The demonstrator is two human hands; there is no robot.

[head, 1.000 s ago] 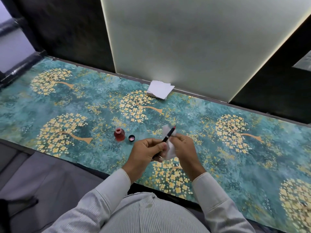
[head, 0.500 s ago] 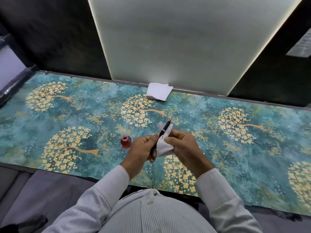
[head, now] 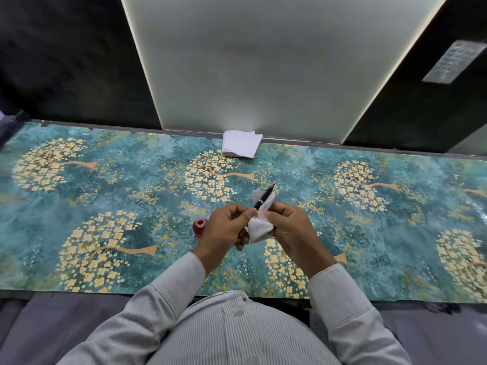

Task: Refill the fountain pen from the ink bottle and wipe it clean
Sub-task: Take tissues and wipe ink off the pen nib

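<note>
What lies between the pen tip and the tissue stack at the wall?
In the head view, nothing but bare patterned mat lies between the pen tip and the tissue stack.

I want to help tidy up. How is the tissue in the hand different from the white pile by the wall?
The tissue is crumpled and bunched; the pile of tissues lies flat and folded. The tissue is gripped by the right hand against the fountain pen, which the left hand holds; the pile rests untouched on the table. The tissue shows faint pink marks; the pile looks clean. Both are white.
</note>
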